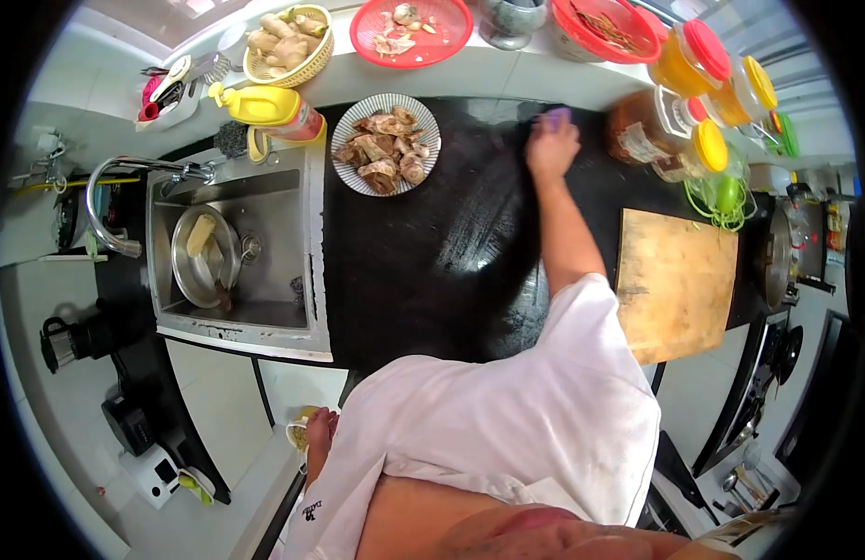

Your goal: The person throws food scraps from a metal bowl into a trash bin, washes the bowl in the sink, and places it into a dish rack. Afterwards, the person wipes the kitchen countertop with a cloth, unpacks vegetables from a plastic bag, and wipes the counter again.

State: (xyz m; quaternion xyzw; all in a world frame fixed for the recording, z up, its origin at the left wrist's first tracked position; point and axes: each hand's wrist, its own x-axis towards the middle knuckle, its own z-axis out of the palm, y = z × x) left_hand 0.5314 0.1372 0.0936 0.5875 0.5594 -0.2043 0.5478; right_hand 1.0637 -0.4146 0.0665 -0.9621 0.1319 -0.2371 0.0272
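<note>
My right hand (552, 154) reaches to the back of the black countertop (395, 280), its fingers closed over a purple cloth (557, 116) pressed on the surface. Most of the cloth is hidden under the hand. Wet streaks shine on the counter to the left of that arm. My left hand (321, 429) hangs low by my side, fingers curled, with nothing visible in them. Close to it is a white tub (298, 433) with yellowish contents. A striped plate (339, 140) of brown, meat-like pieces (381, 149) stands on the counter, left of my right hand.
At left, a steel sink (283, 205) holds a metal bowl (185, 280). A yellow-capped jug (269, 112) stands behind it. Lidded jars (647, 126) and a wooden cutting board (680, 289) are at right. A ginger basket (311, 70) and red colander (358, 37) line the back ledge.
</note>
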